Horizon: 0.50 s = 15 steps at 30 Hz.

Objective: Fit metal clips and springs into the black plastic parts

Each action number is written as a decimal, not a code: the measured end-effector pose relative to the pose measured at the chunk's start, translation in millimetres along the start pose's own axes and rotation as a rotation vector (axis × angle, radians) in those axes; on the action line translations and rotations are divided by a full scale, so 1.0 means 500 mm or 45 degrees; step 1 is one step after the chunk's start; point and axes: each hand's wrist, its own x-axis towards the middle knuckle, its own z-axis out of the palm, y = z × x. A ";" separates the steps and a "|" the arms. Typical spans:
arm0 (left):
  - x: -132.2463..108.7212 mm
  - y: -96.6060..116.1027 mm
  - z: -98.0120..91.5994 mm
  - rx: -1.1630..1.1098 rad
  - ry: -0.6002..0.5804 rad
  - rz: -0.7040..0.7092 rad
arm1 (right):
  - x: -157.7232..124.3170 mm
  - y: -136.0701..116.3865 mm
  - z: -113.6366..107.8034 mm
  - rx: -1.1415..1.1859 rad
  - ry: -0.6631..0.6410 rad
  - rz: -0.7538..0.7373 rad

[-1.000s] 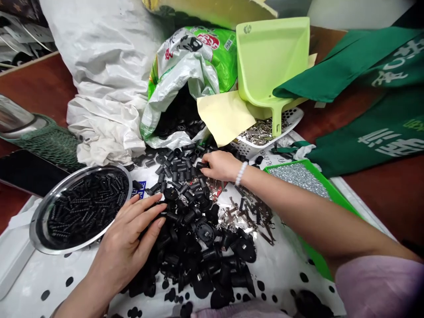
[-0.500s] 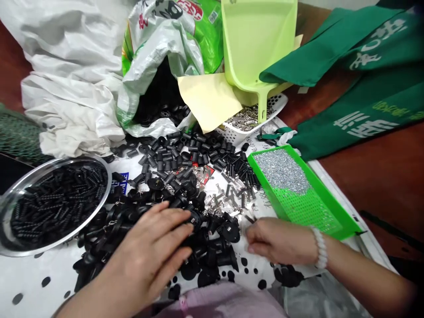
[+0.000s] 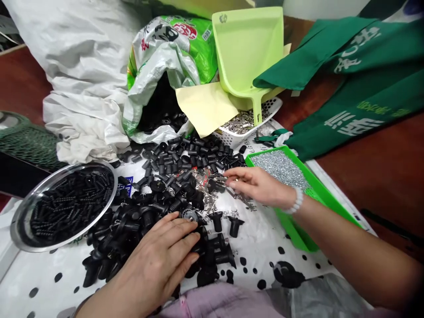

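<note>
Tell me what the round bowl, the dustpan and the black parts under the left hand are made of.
Bowl: likely stainless steel, going by the mirror-bright rim.
Dustpan: pale green plastic, smooth and moulded.
Black parts: probably plastic or rubber, with a dull sheen.

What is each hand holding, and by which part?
The left hand lies flat on the black parts, gripping nothing. The right hand reaches among the metal clips; whether it holds one cannot be told.
</note>
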 end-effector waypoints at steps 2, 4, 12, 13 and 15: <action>-0.003 -0.009 -0.006 0.028 -0.007 -0.008 | -0.024 0.002 -0.010 -0.154 0.020 -0.003; -0.004 -0.020 -0.012 0.048 0.001 -0.021 | -0.046 0.006 -0.008 -0.321 0.033 0.008; 0.015 -0.065 -0.028 0.140 0.017 -0.133 | -0.081 0.040 0.065 -0.756 0.163 0.009; 0.020 -0.074 -0.032 0.159 0.007 -0.165 | -0.082 0.044 0.070 -0.770 0.181 -0.018; 0.034 -0.096 -0.039 0.194 -0.004 -0.232 | -0.082 0.053 0.073 -0.774 0.223 -0.072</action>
